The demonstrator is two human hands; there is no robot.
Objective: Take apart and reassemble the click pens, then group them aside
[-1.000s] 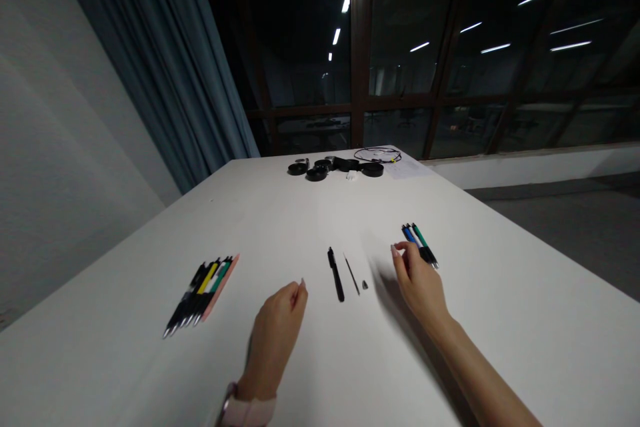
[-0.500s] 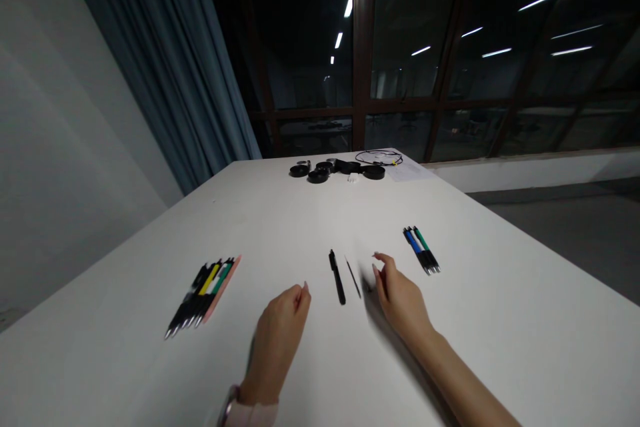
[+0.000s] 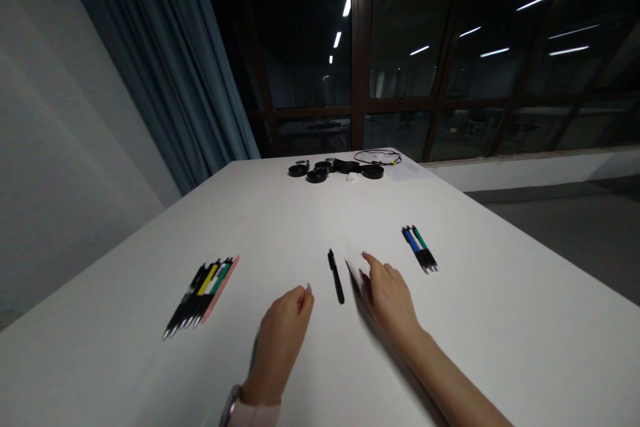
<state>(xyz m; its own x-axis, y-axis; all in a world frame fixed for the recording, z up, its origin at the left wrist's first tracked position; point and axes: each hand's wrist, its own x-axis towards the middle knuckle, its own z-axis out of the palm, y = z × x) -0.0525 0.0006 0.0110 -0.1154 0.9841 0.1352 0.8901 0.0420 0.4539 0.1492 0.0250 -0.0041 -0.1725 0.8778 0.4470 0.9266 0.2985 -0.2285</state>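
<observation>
My left hand (image 3: 284,320) is closed in a loose fist at the table's near side, thumb on top. Whatever it may hold is hidden. Between the two hands a black pen (image 3: 336,276) lies on the white table, showing no silver tip at its near end. A thin dark pen refill (image 3: 349,269) lies just right of the pen, its near part blurred into the shadow. Over that part hovers my right hand (image 3: 393,297), index finger and thumb apart, with nothing visibly gripped.
On the left lies a row of several pens (image 3: 203,297) in black, yellow, white, green and pink. Another small group of pens (image 3: 420,249) is at right. Black tape-like rolls (image 3: 317,176), a coiled cable (image 3: 377,157) and paper (image 3: 407,171) sit at the table's far end.
My right hand has moved left, closer to the refill, and now covers the spot beside its near end. My left hand is almost where it was.
</observation>
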